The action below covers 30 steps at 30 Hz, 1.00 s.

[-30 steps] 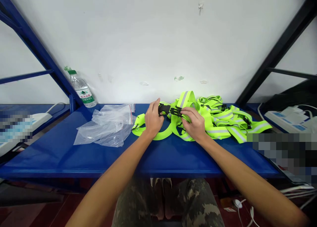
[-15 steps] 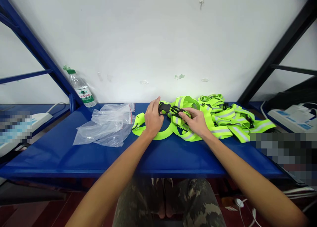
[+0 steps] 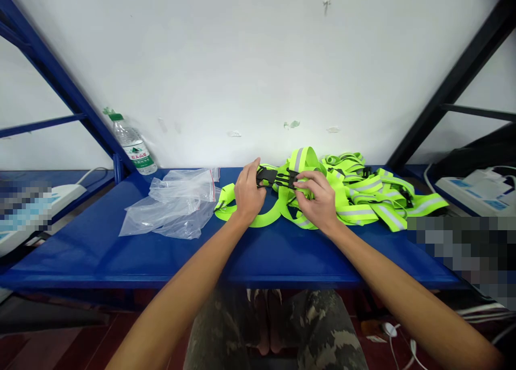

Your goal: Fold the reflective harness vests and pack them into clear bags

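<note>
A neon-yellow reflective strap (image 3: pixel 264 218) with a black plastic buckle (image 3: pixel 274 177) lies across the blue table (image 3: pixel 121 254). My left hand (image 3: pixel 248 193) is closed on the socket half of the buckle. My right hand (image 3: pixel 316 198) pinches the pronged half together with its strap, and the two halves touch end to end between my hands. A loop of strap stands up just behind my right hand. More yellow straps (image 3: pixel 374 195) lie piled to the right.
Crumpled clear plastic bags (image 3: pixel 173 206) lie left of my hands. A water bottle (image 3: pixel 132 145) leans against the wall at the back left. Power strips (image 3: pixel 473 190) sit on side shelves. Blue and black frame struts slant up at both sides.
My right hand has brought the pronged buckle half leftward against the socket half, and the strap loop behind it has risen again. My left hand has stayed put.
</note>
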### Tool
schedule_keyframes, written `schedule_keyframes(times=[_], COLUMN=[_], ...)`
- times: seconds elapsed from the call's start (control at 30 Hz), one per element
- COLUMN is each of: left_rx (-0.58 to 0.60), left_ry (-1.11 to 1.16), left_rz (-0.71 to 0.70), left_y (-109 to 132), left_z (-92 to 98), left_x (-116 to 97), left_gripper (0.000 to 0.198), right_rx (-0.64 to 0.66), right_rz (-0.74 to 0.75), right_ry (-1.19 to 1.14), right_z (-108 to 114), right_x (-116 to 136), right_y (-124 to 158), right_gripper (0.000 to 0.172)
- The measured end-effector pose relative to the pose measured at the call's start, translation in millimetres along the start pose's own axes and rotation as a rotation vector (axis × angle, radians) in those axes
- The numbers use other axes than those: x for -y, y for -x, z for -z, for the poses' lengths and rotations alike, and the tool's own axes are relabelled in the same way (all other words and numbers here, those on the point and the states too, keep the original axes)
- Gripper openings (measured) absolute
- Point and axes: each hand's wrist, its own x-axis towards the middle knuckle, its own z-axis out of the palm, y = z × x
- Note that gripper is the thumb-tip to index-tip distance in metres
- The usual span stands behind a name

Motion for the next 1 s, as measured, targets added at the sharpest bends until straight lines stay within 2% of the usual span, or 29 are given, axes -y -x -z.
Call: schedule_keyframes(times=[0.03,0.13,0.2,0.27,0.53,0.63,1.0], left_rx=[-0.001,0.004,0.005,0.008,0.014,-0.006,0.024], left_ry=[-0.001,-0.015,-0.026,-0.039,-0.049,-0.053,-0.071], left_rz=[-0.002,-0.009,-0.018,-0.033,-0.044,-0.021,-0.074], left_y=[0.0,0.1,0.7,1.5,0.7,-0.2,3.1], left_z=[0.7,2.2,2.0,1.0,0.4,1.8,-3.2], left_x=[-0.6,-2.7,-3.8,-4.7,-2.5,0.8,-2.7], left_gripper=[0.072,0.075,0.077,0.078,0.076,0.077,0.078], right_rx=[-0.006,0.037,0.107,0.140,0.095,0.084,0.103], right_rz=[-0.129,-0.543,-0.713,-0.802,-0.905,-0.914,-0.915], right_ry=[-0.072,-0.340,-0.495,-0.592,-0.714,-0.728,-0.714], right_z=[-0.9,-1.6,-0.6,0.5,3.7,4.5,5.0], right_x=[-0.6,-4.0,-6.1,-6.7,-0.2,0.8,1.4], right_y=[-0.3,-2.6,-4.6,-6.2,-9.3,-10.1,-10.0], right_gripper=[0.007,0.027,0.036,0.039,0.037,0.037,0.038])
